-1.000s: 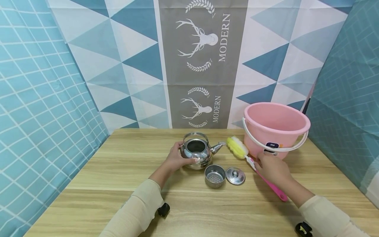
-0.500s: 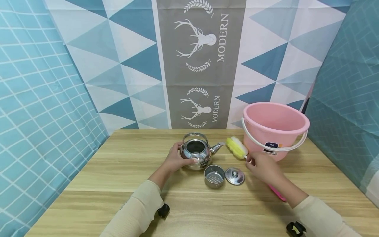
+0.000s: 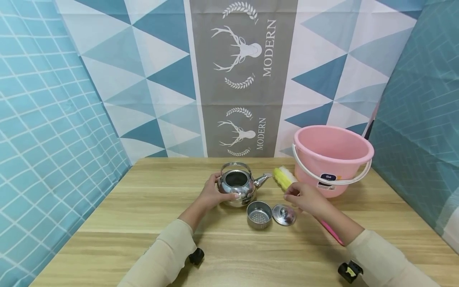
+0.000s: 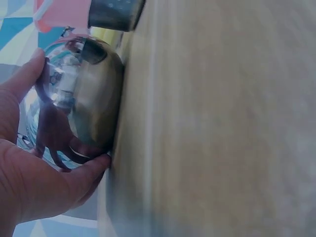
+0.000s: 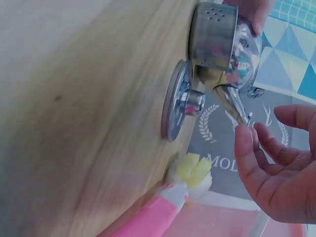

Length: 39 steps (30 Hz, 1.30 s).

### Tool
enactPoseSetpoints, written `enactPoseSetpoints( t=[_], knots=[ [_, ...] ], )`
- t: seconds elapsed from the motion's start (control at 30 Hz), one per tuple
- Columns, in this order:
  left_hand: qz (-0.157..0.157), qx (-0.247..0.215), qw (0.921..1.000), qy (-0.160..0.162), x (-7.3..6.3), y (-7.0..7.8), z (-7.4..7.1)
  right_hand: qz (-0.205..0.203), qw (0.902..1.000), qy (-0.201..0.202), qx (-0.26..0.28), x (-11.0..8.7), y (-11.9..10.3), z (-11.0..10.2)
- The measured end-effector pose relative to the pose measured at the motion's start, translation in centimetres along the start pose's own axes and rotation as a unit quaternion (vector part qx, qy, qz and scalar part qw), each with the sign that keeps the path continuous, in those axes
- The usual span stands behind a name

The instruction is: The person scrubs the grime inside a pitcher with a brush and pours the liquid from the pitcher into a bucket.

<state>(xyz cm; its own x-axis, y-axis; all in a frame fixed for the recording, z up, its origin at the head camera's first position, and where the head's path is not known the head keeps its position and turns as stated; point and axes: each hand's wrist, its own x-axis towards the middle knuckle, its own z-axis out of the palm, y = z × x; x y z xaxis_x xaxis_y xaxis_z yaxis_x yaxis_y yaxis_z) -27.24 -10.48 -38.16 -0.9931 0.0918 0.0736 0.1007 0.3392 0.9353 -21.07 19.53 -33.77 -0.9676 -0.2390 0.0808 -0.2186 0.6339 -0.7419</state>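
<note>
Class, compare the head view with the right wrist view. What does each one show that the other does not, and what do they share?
Only the head view: the open mouth of the kettle and both beige sleeves.

Only the right wrist view: the palm side of the right hand.

Both: the kettle, perforated cup, lid, brush, pink bucket, right hand and left hand, some only in part.

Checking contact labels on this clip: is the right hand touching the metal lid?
Apart. The right wrist view shows the grey backdrop panel plainly between the right hand and the metal lid.
</note>
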Motion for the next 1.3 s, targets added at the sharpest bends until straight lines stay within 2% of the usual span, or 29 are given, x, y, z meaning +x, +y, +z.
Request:
enactPoseSetpoints(
  t=[0.17,0.3,0.5,0.67,0.77,0.87,0.97,1.0,1.1,1.2,1.3],
  knots=[
    [-0.014,-0.015,0.9997,-0.012,0.2,0.2,-0.1,0.014,0.9974,-0.031,0.063,0.9,-0.6,0.5],
    [-0.022,-0.028,0.9991,-0.024,0.5,0.3,-0.4,0.041,0.9937,-0.029,0.101,1.9,-1.0,1.1],
    [-0.038,-0.049,0.9971,-0.045,0.6,0.7,-0.8,0.091,0.9776,-0.022,0.189,3.4,-1.5,1.9],
    [-0.064,-0.094,0.9913,-0.066,0.6,1.1,-1.1,0.123,0.9548,-0.041,0.268,4.7,-1.6,2.3],
    [-0.086,-0.119,0.9865,-0.072,0.7,1.1,-1.2,0.140,0.9358,-0.052,0.319,5.4,-1.6,2.5],
    [-0.111,-0.131,0.9824,-0.074,0.7,1.2,-1.5,0.172,0.9111,-0.043,0.372,6.1,-1.7,2.9],
    [-0.126,-0.123,0.9812,-0.079,0.7,1.3,-1.8,0.203,0.8814,-0.034,0.425,6.7,-2.0,3.5],
    [-0.130,-0.119,0.9810,-0.082,0.8,1.3,-1.9,0.209,0.8706,-0.033,0.444,6.8,-2.1,3.8],
    [-0.134,-0.114,0.9802,-0.091,0.9,1.2,-2.0,0.220,0.8464,-0.038,0.483,7.2,-2.3,4.5],
    [-0.139,-0.120,0.9788,-0.090,0.8,1.2,-1.8,0.227,0.8408,-0.043,0.490,7.6,-2.6,5.2],
    [-0.144,-0.124,0.9783,-0.081,0.7,1.3,-1.6,0.219,0.8514,-0.056,0.473,7.8,-2.8,5.7]
  ],
)
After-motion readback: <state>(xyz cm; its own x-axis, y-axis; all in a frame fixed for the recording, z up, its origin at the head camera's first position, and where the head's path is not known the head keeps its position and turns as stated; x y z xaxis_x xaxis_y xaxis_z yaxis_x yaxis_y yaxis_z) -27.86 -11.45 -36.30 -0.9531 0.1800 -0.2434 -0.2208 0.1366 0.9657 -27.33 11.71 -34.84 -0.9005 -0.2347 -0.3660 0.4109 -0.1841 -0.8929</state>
